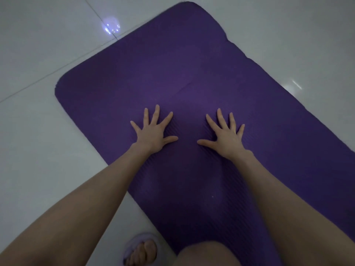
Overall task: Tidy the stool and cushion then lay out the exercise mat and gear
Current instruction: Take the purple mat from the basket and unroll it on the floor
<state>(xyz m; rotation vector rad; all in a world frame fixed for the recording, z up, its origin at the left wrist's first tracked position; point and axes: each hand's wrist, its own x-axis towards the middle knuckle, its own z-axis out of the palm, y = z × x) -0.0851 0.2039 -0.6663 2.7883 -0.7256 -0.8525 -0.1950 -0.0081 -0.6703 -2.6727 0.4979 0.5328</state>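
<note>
The purple mat (192, 73) lies unrolled and flat on the floor (38, 150). It runs at a slant from the bottom middle of the view up towards the top, and its far end has rounded corners. Fine ribs cover its surface, a faint crease crosses it just beyond the fingertips, and its right long edge is slightly wavy.

Both hands lie palm down on the mat about midway across its width, holding nothing. The left hand (153, 131) and the right hand (226, 135) are side by side but apart, fingers straight and spread wide, thumbs pointing towards each other. The left hand is nearer the mat's left edge. Bare forearms reach down to them from the lower corners.

At the bottom edge a bare knee (207, 254) is over the mat. A foot in a pale slipper (138, 244) stands on the floor just beside the mat's left edge.

The floor is made of large, pale, glossy tiles with thin joints crossing the left side. A bright lamp reflection (111, 26) sits on a joint near the mat's upper left edge, and a fainter glare (294, 86) shows on the tiles to the right. The room is dim
</note>
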